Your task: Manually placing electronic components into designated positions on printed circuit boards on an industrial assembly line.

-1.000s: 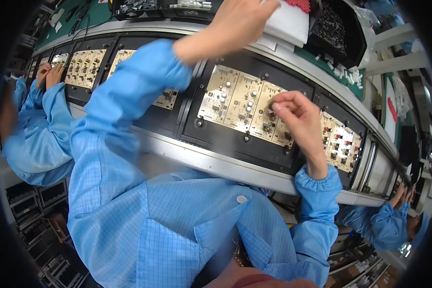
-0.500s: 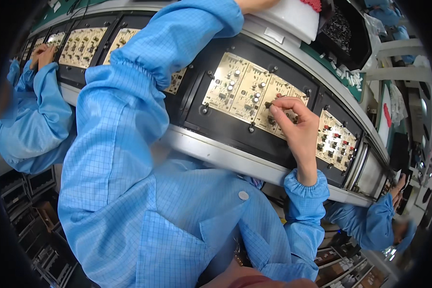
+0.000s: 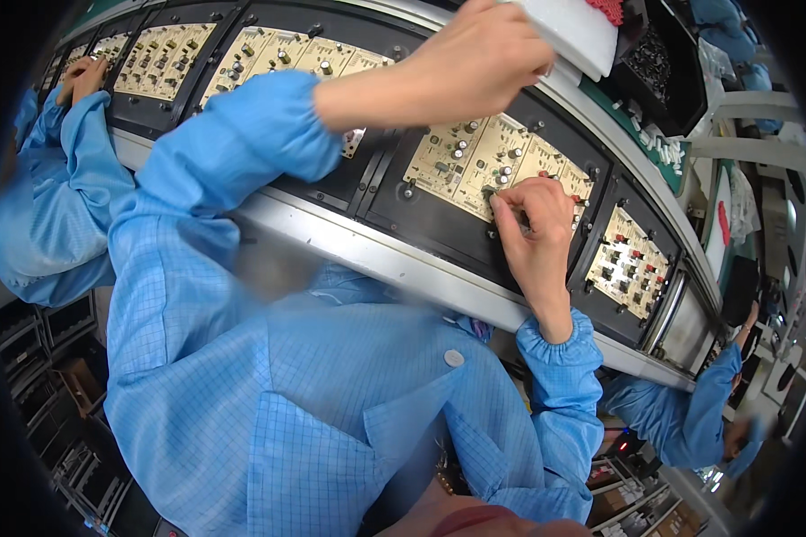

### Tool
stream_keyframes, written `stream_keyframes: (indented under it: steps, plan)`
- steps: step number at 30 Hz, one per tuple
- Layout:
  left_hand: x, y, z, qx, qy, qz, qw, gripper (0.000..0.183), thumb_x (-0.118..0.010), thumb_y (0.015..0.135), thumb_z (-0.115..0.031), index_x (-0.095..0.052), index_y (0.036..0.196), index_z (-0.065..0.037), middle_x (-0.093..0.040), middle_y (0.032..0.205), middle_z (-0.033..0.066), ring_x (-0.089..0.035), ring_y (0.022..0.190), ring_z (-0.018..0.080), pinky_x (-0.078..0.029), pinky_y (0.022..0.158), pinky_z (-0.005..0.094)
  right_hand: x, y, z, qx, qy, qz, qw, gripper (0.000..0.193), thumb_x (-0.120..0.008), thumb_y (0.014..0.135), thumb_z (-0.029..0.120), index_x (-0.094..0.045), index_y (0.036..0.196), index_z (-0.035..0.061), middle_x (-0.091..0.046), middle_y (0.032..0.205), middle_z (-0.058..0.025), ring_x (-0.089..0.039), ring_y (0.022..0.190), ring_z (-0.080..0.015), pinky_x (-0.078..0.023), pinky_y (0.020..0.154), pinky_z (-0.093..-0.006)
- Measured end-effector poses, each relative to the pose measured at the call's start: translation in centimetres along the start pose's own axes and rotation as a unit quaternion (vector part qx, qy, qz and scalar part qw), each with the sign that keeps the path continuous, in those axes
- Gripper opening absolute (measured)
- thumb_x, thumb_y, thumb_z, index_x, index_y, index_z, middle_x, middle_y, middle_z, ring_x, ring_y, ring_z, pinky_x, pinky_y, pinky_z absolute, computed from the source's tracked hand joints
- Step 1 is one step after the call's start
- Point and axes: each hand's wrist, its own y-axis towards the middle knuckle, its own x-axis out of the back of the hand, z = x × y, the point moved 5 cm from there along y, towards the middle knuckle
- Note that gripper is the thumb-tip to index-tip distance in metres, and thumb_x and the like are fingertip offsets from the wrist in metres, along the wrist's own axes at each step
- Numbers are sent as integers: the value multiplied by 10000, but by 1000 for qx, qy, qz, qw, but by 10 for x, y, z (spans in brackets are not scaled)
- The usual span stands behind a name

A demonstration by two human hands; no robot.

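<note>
My left hand point(image 3: 479, 63) hangs over the far edge of a cream circuit board panel point(image 3: 434, 167), its fingers curled in. Whatever those fingers hold, if anything, is hidden. My right hand point(image 3: 539, 224) is down at the same panel, thumb and index finger pinched close to its surface. A small dark component point(image 3: 488, 191) shows at these fingertips. The panel carries several upright capacitors and small parts, and it lies in a black carrier frame point(image 3: 403, 224).
More panels in black carriers line the conveyor, such as a panel point(image 3: 630, 259) with red and black parts to the right. Beyond the rail stand a black bin point(image 3: 649, 63) of small parts and white pieces point(image 3: 663, 148). Co-workers sit on both sides.
My left hand has come back from the far top edge to above the panel. My right hand has moved slightly with the small black component, its fingers now lower at the board.
</note>
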Motion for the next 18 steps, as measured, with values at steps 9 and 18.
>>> stream_keyframes:
  steps: [9,18]
  plan:
    - [30,-85,33,135,-26,78,987,47,-675,871,-70,-711,899,-75,-679,884,43,-613,996,251,-418,938,393,-12,12,7,15,-44,30,998,114,-766,788,37,-662,835,45,-635,835,-74,-612,915,-260,-405,846,-380]
    - [3,-68,8,69,-61,151,984,106,-739,844,-69,-709,945,-59,-653,897,37,-594,980,220,-394,910,383,-4,15,16,54,-90,45,993,145,-788,766,34,-667,847,43,-638,834,-78,-617,907,-268,-418,844,-383]
